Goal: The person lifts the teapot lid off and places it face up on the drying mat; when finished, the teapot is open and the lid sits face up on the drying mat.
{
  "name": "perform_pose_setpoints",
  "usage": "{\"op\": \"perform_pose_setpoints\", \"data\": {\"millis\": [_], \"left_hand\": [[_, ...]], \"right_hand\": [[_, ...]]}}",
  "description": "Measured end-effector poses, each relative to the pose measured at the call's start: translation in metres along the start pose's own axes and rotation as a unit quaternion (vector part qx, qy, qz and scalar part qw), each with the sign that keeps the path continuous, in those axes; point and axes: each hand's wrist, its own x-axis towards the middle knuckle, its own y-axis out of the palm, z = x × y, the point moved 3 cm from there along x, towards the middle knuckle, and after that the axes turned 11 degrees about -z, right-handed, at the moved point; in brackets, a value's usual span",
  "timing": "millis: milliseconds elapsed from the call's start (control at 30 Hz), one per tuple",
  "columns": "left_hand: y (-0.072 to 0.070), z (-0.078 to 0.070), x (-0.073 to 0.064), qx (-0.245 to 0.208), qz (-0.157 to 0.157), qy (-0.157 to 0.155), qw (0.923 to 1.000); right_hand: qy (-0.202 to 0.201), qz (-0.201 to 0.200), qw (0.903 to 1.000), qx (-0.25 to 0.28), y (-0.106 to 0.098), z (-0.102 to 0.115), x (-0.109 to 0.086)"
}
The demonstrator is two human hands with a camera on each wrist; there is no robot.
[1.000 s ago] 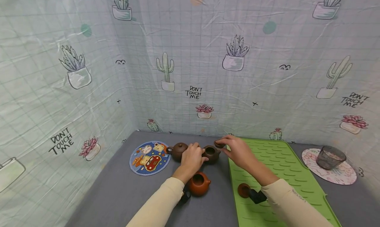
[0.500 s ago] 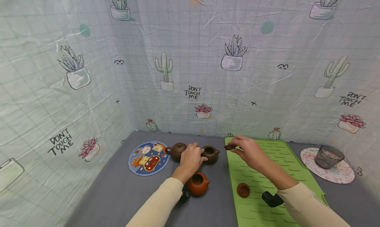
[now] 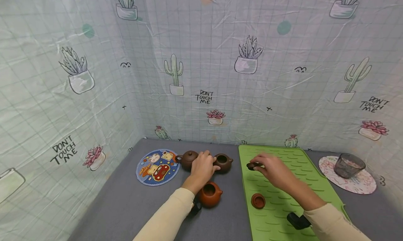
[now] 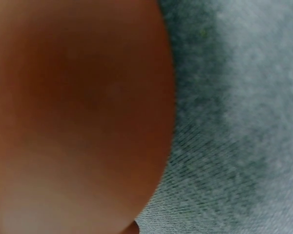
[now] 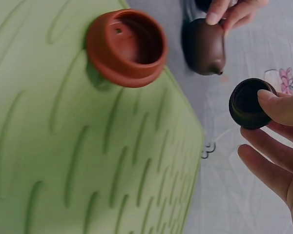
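Note:
My left hand point(image 3: 203, 169) grips the near-left side of a small dark brown teapot point(image 3: 225, 163), whose top is uncovered; its handle is hidden by the fingers. In the left wrist view, blurred skin covers most of the picture. Over the green mat point(image 3: 283, 185), thumb and fingers of my right hand point(image 3: 273, 170) pinch a small dark brown teapot lid point(image 5: 248, 110), its hollow underside showing in the right wrist view. A reddish-orange teapot point(image 3: 210, 198), also uncovered, stands in front of the left forearm. Hollow side up, a reddish-orange lid point(image 3: 258, 201) lies on the mat.
Left of the left hand stands a lidded brown teapot point(image 3: 188, 160), beside a round cartoon-print placemat point(image 3: 151, 178). At the far right, a smoky glass cup point(image 3: 350, 167) rests on a pink-patterned round mat point(image 3: 365, 187). A cactus-print sheet point(image 3: 252, 104) hangs behind the grey table point(image 3: 220, 227).
My right hand has carried the brown lid away from the open brown teapot, rightward and nearer to me over the green mat. The left hand has stayed on the teapot.

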Motion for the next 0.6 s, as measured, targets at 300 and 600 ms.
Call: {"op": "perform_pose_setpoints", "data": {"millis": [300, 600], "left_hand": [[0.000, 0.000, 0.000, -0.001, 0.000, 0.003, 1.0000], [0.000, 0.000, 0.001, 0.001, 0.001, 0.001, 1.0000]], "right_hand": [[0.012, 0.040, 0.9991, 0.005, 0.014, -0.008, -0.014], [0.038, 0.087, 0.9952, 0.025, 0.027, -0.014, -0.025]]}}
